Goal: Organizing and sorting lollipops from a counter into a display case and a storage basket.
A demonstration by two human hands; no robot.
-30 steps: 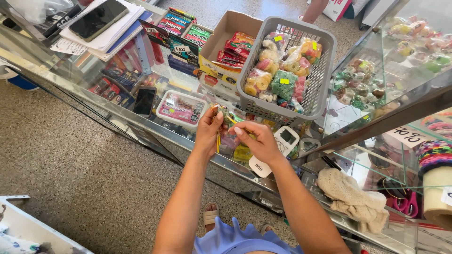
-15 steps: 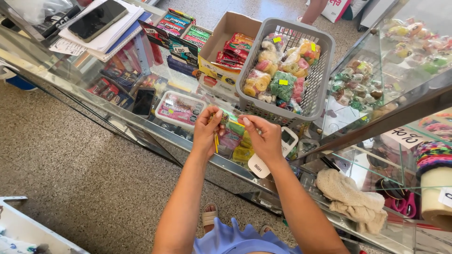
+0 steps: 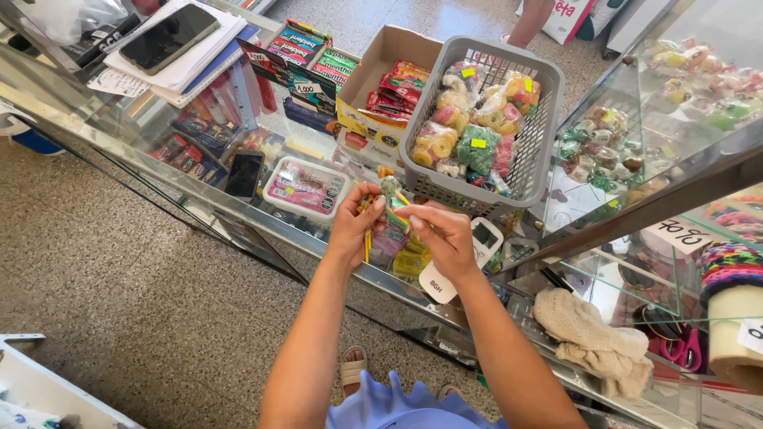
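Head view: hands have risen slightly since half a second ago, closer to the grey basket point(image 3: 531, 151). Left hand point(image 3: 352, 226) and right hand point(image 3: 445, 238) both pinch a small green-and-yellow trinket point(image 3: 391, 191) above the glass desk point(image 3: 238, 208); its shape is unclear. Basket holds bagged sweets point(image 3: 477, 147).

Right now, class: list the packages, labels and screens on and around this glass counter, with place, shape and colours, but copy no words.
Phone: dark blank screen, on papers, far left.
Second phone: black rectangle, lying beside the tub.
Plastic tub: rounded rectangle, pink label, left of the hands.
Cardboard box: open, red packets inside.
Grey basket: bagged sweets with yellow tags.
Price label: white slip, right shelf.
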